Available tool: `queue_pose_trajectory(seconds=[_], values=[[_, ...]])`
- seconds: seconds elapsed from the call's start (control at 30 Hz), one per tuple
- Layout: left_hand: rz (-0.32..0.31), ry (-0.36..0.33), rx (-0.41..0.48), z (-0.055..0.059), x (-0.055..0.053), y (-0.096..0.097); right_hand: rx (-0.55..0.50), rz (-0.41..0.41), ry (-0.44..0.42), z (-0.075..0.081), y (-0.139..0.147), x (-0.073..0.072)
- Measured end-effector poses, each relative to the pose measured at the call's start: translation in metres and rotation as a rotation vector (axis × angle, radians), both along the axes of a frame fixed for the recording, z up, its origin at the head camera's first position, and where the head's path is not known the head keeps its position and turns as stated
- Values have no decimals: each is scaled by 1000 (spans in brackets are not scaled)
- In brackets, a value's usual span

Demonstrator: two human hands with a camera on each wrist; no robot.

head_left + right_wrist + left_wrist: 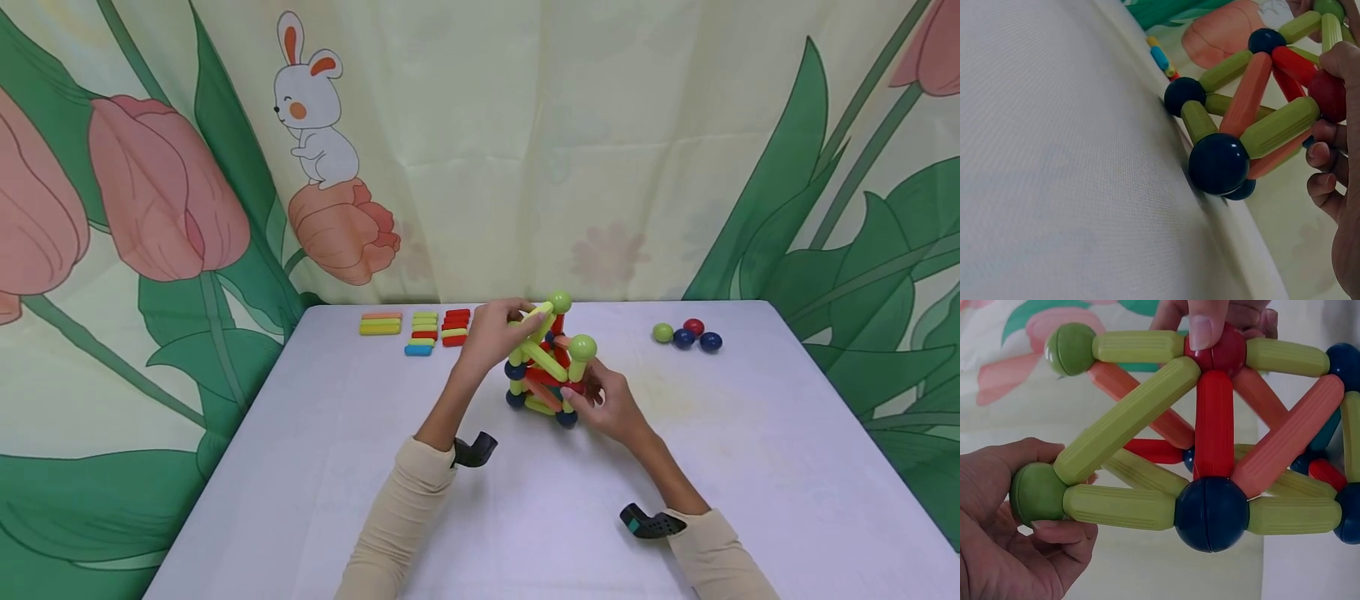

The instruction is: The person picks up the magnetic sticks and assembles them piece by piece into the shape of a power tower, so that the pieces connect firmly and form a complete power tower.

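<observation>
A two-tier frame of rods and balls point(543, 358) stands on the table, its lower navy balls point(1218, 164) at the tabletop. My left hand point(498, 329) grips a green ball point(1038, 494) at an upper corner, where light-green rods point(1119, 507) meet. With thumb and fingers, my right hand point(611, 404) pinches a red ball point(1219, 350) at mid-height on the right side. Two more green balls point(582, 348) top other uprights. Red and orange rods point(1291, 434) cross the sides. The left fingers partly hide the held ball in the head view.
Loose rods point(380, 328) lie in short stacks at the back left, yellow-green, red, orange and blue. Several loose balls point(683, 337), green, red and navy, sit at the back right. Behind the white table point(300, 483) hangs a printed curtain point(480, 150).
</observation>
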State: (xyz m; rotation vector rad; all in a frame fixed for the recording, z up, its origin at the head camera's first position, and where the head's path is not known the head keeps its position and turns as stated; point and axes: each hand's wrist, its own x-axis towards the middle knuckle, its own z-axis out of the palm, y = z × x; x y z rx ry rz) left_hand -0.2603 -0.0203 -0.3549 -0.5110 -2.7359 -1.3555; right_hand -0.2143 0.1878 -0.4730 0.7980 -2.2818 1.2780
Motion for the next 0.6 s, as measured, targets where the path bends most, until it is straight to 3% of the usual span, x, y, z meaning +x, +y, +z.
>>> queue_pose_trajectory(seconds=[0.13,0.37,0.6], values=[[3,8,-12,1,0,2,-11,4,14,-12,4,-7],[5,8,-25,1,0,3,-28,24,30,-13,6,-8],[21,-6,95,-7,-4,-8,-23,27,42,-16,5,-10]])
